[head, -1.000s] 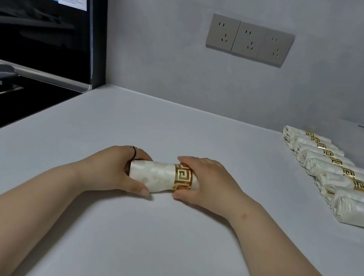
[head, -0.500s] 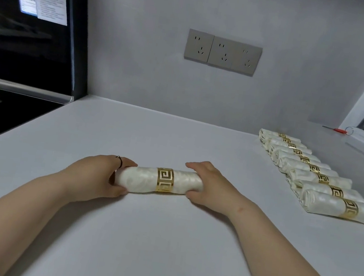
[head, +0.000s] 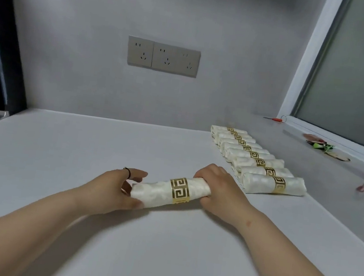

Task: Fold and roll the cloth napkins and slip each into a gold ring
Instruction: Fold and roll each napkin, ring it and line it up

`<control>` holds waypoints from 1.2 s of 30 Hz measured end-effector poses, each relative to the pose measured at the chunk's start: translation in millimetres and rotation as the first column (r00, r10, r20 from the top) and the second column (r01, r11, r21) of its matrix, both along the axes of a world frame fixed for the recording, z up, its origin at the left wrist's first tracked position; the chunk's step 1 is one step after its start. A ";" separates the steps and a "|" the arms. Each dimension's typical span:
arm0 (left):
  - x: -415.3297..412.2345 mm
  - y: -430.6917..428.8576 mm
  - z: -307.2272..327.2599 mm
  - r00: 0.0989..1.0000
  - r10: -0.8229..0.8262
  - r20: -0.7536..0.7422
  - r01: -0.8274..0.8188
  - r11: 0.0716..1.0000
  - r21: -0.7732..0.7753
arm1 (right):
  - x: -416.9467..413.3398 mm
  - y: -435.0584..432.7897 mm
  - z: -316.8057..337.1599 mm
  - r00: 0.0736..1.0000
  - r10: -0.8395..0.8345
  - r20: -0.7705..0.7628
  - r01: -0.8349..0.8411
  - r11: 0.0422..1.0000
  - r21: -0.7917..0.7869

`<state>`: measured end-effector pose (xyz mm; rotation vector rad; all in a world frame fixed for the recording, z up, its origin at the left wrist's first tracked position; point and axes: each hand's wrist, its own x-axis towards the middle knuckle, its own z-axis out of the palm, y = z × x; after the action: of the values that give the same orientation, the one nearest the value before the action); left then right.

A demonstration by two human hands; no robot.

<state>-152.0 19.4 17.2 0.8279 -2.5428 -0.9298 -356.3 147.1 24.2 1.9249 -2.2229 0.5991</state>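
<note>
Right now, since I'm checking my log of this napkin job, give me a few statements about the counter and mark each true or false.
1. The napkin between the hands has a gold ring around its middle. True.
2. The right hand grips the napkin's right end. True.
3. The row of finished napkins lies on the left side of the counter. False: it lies on the right, near the window.
4. The left hand rests flat on the counter, apart from the napkin. False: it holds the napkin's left end.
5. Three sockets sit side by side on the wall. True.
</note>
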 end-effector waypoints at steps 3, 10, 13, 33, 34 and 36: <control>-48.3 17.6 -0.8 0.990 -0.128 0.059 0.122 0.988 0.099 | -38.6 36.0 -4.1 0.995 -0.082 -0.050 0.082 0.997 -0.008; -156.3 68.0 -10.6 0.978 -0.211 0.007 0.210 0.976 0.049 | -119.4 103.4 -27.8 0.928 -0.326 -0.178 0.320 0.945 -0.064; -190.5 87.6 -15.4 0.985 -0.170 -0.033 0.171 0.985 0.004 | -137.1 116.7 -31.6 0.841 -0.498 -0.211 0.478 0.867 -0.141; -240.0 90.8 -19.3 0.974 0.051 -0.223 -0.046 0.998 0.030 | -181.8 115.3 -36.2 0.683 -0.537 0.496 0.649 0.757 -0.075; -240.1 90.0 -19.6 0.976 0.037 -0.216 -0.032 0.999 0.026 | -181.2 116.2 -37.4 0.683 -0.531 0.501 0.648 0.757 -0.080; -239.7 91.8 -18.8 0.980 0.010 -0.197 -0.006 1.000 0.022 | -178.7 117.5 -37.5 0.681 -0.521 0.515 0.642 0.762 -0.079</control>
<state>-391.7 111.1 -1.6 0.7131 -2.3622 -0.9854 -535.0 264.6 -13.2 0.8860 -2.6681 1.2466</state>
